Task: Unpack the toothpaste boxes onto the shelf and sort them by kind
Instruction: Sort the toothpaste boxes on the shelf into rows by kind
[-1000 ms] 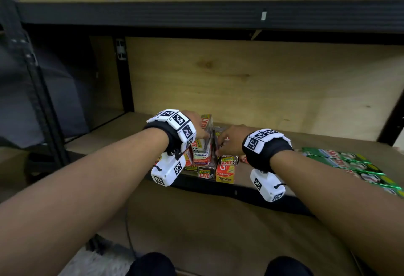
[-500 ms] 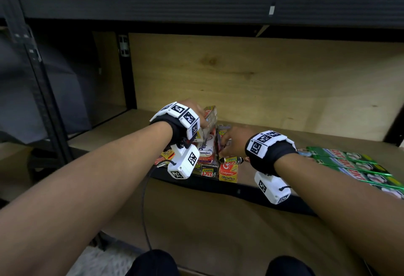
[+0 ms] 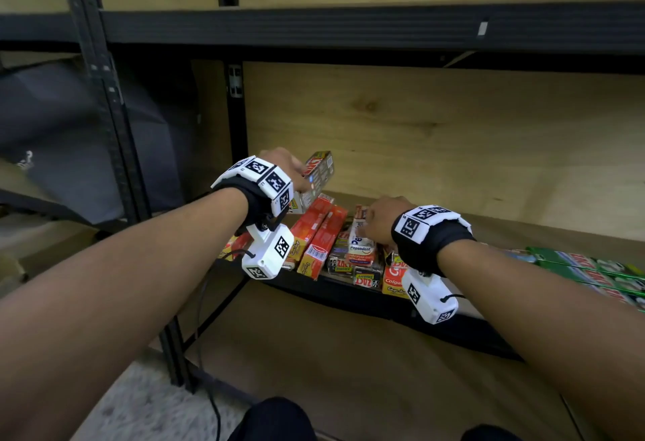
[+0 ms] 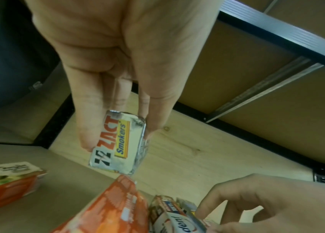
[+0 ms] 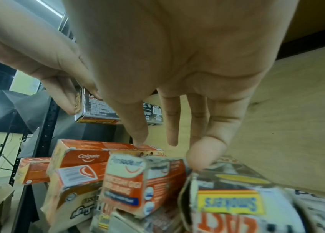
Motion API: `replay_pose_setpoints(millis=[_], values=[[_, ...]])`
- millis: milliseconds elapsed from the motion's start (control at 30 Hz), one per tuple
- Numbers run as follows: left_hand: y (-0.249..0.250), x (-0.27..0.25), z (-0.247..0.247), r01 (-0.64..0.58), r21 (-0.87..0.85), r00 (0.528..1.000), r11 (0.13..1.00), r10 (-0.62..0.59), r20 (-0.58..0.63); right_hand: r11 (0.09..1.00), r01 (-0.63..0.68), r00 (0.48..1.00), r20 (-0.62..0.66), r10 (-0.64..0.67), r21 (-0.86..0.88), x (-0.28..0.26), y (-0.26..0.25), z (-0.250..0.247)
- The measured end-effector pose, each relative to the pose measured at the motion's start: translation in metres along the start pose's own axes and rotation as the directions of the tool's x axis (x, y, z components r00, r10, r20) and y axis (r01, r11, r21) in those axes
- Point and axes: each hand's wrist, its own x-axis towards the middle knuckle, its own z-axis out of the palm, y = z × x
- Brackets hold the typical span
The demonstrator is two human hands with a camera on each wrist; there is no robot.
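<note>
My left hand (image 3: 283, 165) grips a silver Zact Smokers box (image 3: 318, 175) by its near end and holds it in the air above the pile; the left wrist view shows thumb and fingers round the Zact box (image 4: 115, 146). Below it lie two orange Colgate boxes (image 3: 323, 231) side by side. My right hand (image 3: 378, 219) reaches down with straight fingers onto a white-and-red Pepsodent box (image 3: 360, 246). Its thumb tip (image 5: 139, 141) and one fingertip (image 5: 203, 155) touch the boxes either side of the Pepsodent box (image 5: 137, 178). More Zact boxes (image 3: 366, 278) lie under that.
The pile sits at the front edge of the wooden shelf board (image 3: 506, 231). Flat green boxes (image 3: 590, 267) lie in a row at the right. A black beam (image 3: 349, 26) runs overhead, a black upright (image 3: 104, 119) stands at the left beside a grey bag (image 3: 52, 126).
My left hand has lifted the Zact box up and off the pile, baring the orange boxes beneath. My right hand has stayed on the pile.
</note>
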Motion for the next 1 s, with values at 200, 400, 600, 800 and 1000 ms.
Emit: replay_pose_setpoints(millis=[200,400,600,800,1000], values=[[-0.045,0.003,-0.004,0.058,0.086,0.998,0.995,-0.058,-0.002,0.999,0.036,0.999,0.002,-0.036,-0.022,0.003,-0.015,0.012],[-0.079,0.003,0.01,0.089,0.162,0.991,0.983,-0.103,0.081,0.991,-0.068,0.998,-0.006,0.069,0.113,0.012,-0.026,0.027],[-0.092,0.005,0.034,0.081,0.22,0.987,0.972,-0.109,0.119,0.995,-0.1,0.995,0.005,0.1,-0.025,0.085,-0.015,0.062],[-0.098,0.008,0.046,0.091,0.239,0.987,0.967,-0.12,0.109,0.995,-0.065,0.998,0.015,0.064,0.075,0.012,-0.036,0.019],[-0.089,0.005,0.039,0.061,0.35,0.99,0.935,-0.101,0.096,0.962,-0.089,0.996,0.038,0.082,0.26,-0.012,-0.025,-0.001]])
